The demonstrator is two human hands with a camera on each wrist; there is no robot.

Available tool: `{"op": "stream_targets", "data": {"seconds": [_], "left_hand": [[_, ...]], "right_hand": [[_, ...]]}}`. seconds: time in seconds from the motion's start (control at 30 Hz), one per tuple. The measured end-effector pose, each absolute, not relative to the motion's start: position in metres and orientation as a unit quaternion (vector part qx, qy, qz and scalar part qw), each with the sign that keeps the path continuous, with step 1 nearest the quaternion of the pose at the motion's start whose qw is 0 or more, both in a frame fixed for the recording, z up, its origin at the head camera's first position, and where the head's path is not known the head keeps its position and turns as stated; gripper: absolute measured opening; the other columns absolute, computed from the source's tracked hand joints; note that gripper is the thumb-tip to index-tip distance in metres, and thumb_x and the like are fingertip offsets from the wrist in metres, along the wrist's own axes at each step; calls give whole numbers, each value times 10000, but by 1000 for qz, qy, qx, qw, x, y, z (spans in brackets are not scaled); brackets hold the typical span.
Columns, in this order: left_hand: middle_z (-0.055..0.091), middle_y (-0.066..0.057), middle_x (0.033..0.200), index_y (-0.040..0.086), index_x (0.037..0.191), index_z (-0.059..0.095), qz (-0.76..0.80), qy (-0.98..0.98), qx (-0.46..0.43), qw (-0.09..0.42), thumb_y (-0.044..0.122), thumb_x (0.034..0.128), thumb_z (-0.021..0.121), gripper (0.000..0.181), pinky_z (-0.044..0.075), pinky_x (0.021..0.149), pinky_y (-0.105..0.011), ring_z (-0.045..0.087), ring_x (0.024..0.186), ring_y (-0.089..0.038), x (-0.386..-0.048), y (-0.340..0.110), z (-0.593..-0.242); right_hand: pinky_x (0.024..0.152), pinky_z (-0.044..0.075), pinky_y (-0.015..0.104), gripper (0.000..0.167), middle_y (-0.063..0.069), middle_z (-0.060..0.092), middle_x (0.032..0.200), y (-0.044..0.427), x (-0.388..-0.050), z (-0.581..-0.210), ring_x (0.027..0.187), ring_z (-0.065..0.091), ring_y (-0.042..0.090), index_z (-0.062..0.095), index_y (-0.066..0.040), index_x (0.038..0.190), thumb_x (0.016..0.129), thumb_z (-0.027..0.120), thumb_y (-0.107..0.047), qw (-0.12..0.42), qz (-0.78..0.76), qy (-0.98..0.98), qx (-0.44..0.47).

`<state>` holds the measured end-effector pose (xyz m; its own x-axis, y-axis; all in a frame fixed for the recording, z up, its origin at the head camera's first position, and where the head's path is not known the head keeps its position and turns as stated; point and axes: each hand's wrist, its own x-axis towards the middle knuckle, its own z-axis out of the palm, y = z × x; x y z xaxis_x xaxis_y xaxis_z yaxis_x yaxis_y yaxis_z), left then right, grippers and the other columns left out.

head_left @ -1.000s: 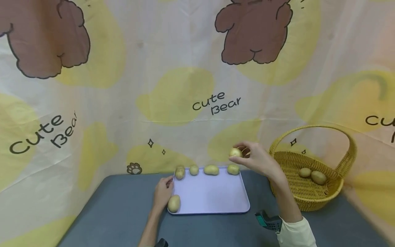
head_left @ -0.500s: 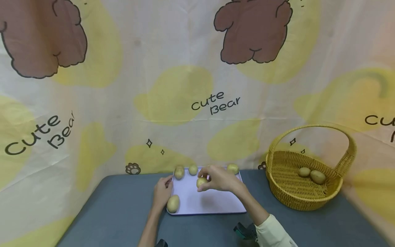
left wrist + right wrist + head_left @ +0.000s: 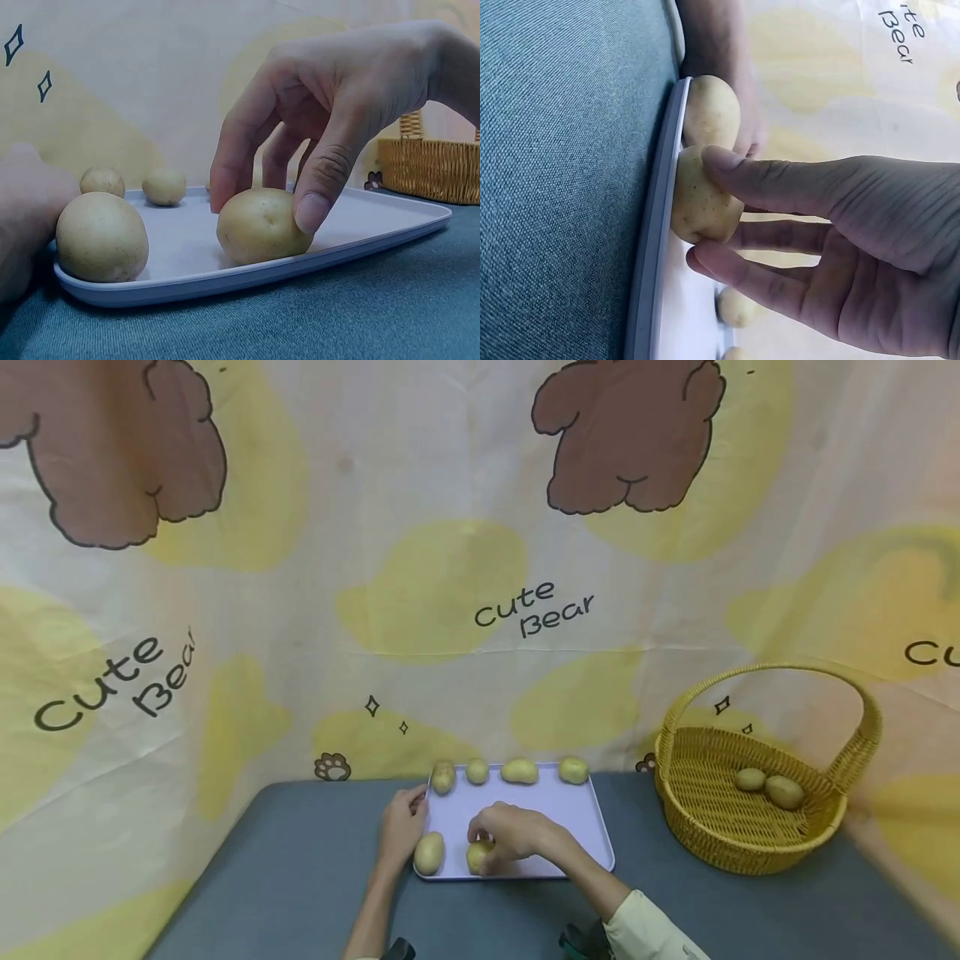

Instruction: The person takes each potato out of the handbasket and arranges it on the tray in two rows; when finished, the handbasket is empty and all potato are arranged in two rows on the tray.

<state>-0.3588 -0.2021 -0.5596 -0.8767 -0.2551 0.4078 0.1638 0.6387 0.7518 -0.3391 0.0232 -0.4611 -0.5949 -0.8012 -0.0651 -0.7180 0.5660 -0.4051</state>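
My right hand (image 3: 517,829) pinches a potato (image 3: 262,226) between thumb and fingers at the front of a pale lilac tray (image 3: 525,810). In the left wrist view the potato sits low at the tray's front rim. To its left lies a larger potato (image 3: 429,853), in the tray's front left corner. My left hand (image 3: 402,827) holds the tray's left edge, and its fingertips are partly hidden. Along the back rim stands a row of potatoes: one at the left corner (image 3: 443,777), a small one (image 3: 477,771), a long one (image 3: 519,770) and one at the right corner (image 3: 573,769).
To the right of the tray stands a yellow wicker basket (image 3: 742,852) with a tall arched handle (image 3: 780,668). Inside it lie two potatoes (image 3: 784,792). A grey cloth (image 3: 315,877) covers the table, and a printed bear curtain (image 3: 420,593) hangs behind.
From above the tray's back right corner, my right hand has carried the potato left, then forward and down to the front rim. The left hand has stayed at the tray's left edge.
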Motion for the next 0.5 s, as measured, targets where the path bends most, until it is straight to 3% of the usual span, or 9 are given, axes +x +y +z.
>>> {"op": "stream_targets", "data": {"seconds": [0.5], "left_hand": [[715,-202,1033,-67,1218,732,-426,-873,31,237,12,953,612,302,602,900,-470,714,963,-320,-359,-202,-559]], "right_hand": [[799,535,208,443,101,744,1046,29,-342,-457,896,673,132,725,-39,1188,796,901,-143,138,-161,865,-455]]}}
